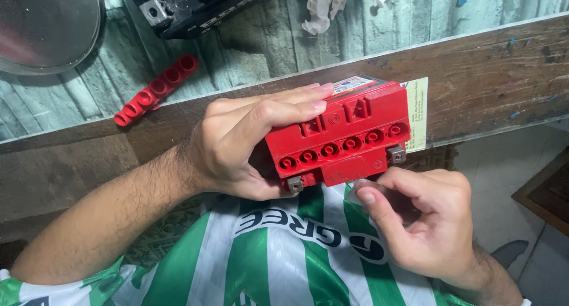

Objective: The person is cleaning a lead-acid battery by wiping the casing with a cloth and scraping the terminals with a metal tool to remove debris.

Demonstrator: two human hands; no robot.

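While the green-and-white striped shirt (278, 252) fills the near edge, the right hand (424, 223) sits just below the red rectangular plastic battery (344, 137), fingers curled, thumb tip touching its lower front edge. Left hand (243, 143) is clamped round the battery's left end, fingers over the top, thumb under. Battery is held above the lap, against the brown wooden tabletop edge (492, 75), six round ports and two metal terminals facing the camera. Farther back on the tabletop: red plastic cap strip (157, 88), black boxy battery (189, 7), crumpled white cloth (323, 4).
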